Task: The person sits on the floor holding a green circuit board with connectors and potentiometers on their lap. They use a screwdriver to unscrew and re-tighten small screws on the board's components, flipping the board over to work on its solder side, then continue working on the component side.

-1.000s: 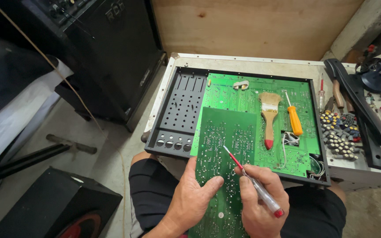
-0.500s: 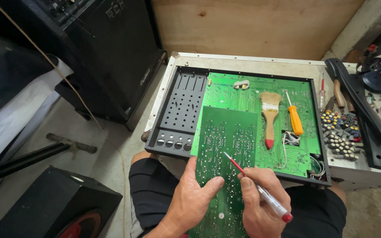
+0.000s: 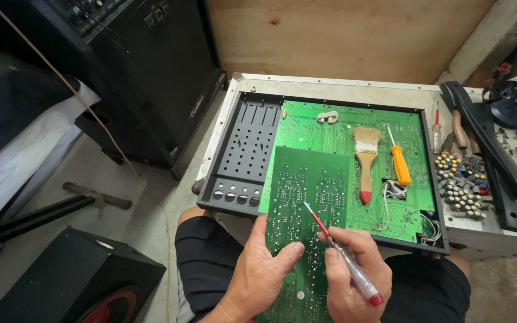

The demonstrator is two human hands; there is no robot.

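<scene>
Item: loose green circuit board (image 3: 306, 215), long and narrow, long axis running from the person's lap up and away, its far end overlapping the larger green board (image 3: 354, 137) fixed in the black tray (image 3: 243, 149) on the desk (image 3: 342, 84).

Left hand (image 3: 258, 272): on the near left part of the loose board, fingers (image 3: 288, 250) curled over it, thumb pressed flat on the face; holds the board steady.

Right hand (image 3: 354, 275): closed in a pen grip on a slim probe tool (image 3: 342, 254) with a clear handle and red cap. Tool's long axis slants from lower right to upper left; its red tip touches, or sits just above, the loose board's middle, up and left of the right fingers. Contact cannot be told for certain.

Nearer hand to the tip: the right; left thumb lies just beside it.

Nearby, untouched: paintbrush (image 3: 366, 164), orange screwdriver (image 3: 398, 161) on the fixed board; pile of knobs (image 3: 462, 185) to the right.
</scene>
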